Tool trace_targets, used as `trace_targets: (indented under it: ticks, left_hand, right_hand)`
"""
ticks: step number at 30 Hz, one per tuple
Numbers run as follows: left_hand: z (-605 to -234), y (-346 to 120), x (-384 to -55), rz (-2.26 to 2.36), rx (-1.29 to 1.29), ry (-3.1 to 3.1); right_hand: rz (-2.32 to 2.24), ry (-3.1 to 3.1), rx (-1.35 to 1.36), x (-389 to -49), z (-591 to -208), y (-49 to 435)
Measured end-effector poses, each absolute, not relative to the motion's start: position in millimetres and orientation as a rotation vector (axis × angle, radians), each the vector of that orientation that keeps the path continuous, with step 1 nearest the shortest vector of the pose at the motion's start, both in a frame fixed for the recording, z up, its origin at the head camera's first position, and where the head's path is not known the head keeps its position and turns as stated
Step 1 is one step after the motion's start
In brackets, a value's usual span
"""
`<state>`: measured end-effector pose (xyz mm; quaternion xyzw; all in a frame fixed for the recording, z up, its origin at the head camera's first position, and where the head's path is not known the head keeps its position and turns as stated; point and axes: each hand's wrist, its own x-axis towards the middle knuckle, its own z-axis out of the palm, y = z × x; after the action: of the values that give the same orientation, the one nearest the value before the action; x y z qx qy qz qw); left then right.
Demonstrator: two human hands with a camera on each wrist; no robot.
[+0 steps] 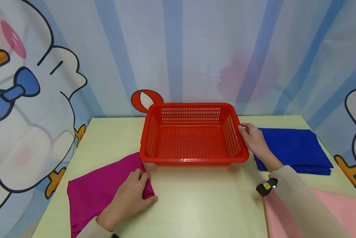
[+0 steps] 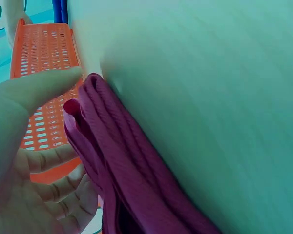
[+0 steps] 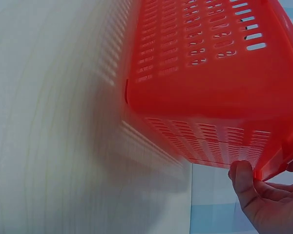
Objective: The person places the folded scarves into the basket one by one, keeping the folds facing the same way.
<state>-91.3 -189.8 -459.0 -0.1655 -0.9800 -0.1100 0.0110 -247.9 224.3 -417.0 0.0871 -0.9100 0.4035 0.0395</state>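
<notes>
Right hand [image 1: 253, 140] pinches the basket's [image 1: 194, 160] three-o'clock rim, seemingly steadying it; left hand [image 1: 129, 197], thumb and fingers [image 1: 135, 176] spread, rests on eight-o'clock purple cloth [image 1: 102, 183].

The basket [image 1: 193, 160] is bright red, patterned with rows of slots. One plain magenta cloth [image 1: 99, 183], one deep blue cloth [image 1: 294, 147], one pale pink cloth [image 1: 335, 205] – and under them a cream-yellow table [image 1: 201, 205] with faint wood grain. The sleeves [image 1: 300, 196] are beige. The backdrop [image 1: 196, 66] is pale blue with darker blue stripes – its cartoon bird [image 1: 26, 135] white, outlined black, with a blue bow [image 1: 13, 93].
</notes>
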Motion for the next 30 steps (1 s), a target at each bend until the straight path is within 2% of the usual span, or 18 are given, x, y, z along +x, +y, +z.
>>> trace_targets:
  ticks: [13,30]
  left_hand:
    - [-452,-184,-85,-0.218,-0.6,-3.103]
    - [-449,-180,-84,-0.151,-0.603,-3.165]
  right_hand:
    - [1.328,-2.758,0.123,-254,-419,215]
    - [1.219,-2.737,0.109,-256,-422,208]
